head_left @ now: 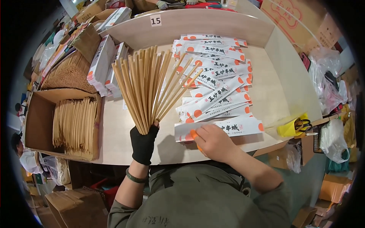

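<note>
My left hand, in a black glove that leaves the thumb tip bare, is closed around the lower ends of a bundle of wooden chopsticks. They stand up from the fist and fan out; several on the right lean away from the rest. My right hand is curled over a white paper chopstick sleeve with orange dots, on a small stack near the table's front edge. Orange covers show on its fingers, which press at the sleeve's left part. Beyond lies a loose heap of paper sleeves.
An open cardboard box of chopsticks stands at the left, another carton of sticks behind it. Stacks of unused-looking sleeves sit beside them. A raised board rims the table's back. Scissors rest in a yellow holder at the right.
</note>
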### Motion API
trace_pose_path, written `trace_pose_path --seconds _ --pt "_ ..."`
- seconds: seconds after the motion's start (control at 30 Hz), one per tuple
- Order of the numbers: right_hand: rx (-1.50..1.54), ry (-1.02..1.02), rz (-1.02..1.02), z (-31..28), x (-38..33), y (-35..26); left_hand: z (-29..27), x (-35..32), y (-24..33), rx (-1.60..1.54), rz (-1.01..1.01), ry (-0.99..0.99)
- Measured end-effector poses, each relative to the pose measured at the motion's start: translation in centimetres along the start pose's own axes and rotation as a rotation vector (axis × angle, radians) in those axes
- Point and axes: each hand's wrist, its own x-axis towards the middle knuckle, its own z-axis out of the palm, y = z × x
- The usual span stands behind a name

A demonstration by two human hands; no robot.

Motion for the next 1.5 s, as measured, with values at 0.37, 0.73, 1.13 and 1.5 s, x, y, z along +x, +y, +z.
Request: trace_pose_path --seconds 0.37,0.73,1.13,1.5 --pt "0.244 0.31 0.179 -0.1 0.0 1.1 -4.0 -1.1 -1.3 0.023 -0.138 -0.01" --pt "1.067 0.254 0.716 -4.5 1.8 2.6 -8.6 -1.6 -1.7 0.116 -0.149 -0.173" --pt "0.067 0.159 -0.084 -0.6 5.8 -0.9 2.0 -0.1 1.7 -0.441 0.001 -0.204" --pt "0.068 0.124 -0.005 0.1 -0.8 0.1 -0.8 -0.4 -0.1 -0.185 -0.061 0.145"
